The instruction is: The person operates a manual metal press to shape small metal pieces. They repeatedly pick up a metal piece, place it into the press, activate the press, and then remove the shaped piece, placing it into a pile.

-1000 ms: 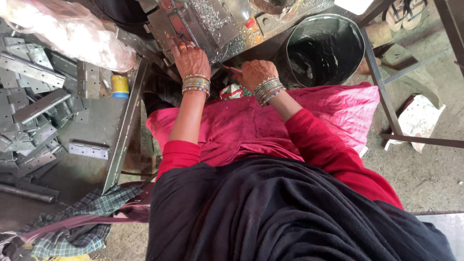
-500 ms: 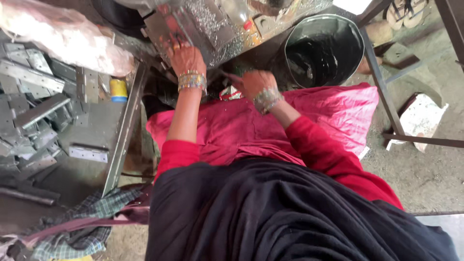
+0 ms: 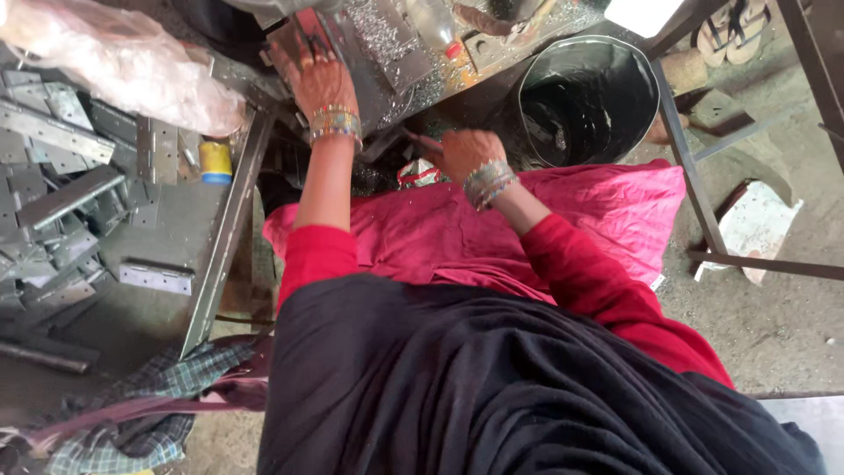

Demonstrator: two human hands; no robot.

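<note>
While the left hand (image 3: 318,81) lies flat, fingers spread, on the shiny metal plate (image 3: 352,44) at the filing-strewn bench (image 3: 527,26), it should press firmly. Lower down, the right hand (image 3: 459,151) seems closed on something small, though I cannot tell what.

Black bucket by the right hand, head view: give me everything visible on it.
The black bucket is round and dark, with a thin pale rim that looks like metal or hard plastic; which one cannot be told. It stands upright on the ground, mouth open toward the camera, its inside dark and glossy with its contents unclear. It sits just beyond the pink cloth, under the edge of the metal worktable. The right hand is near its left side, not touching.
</note>
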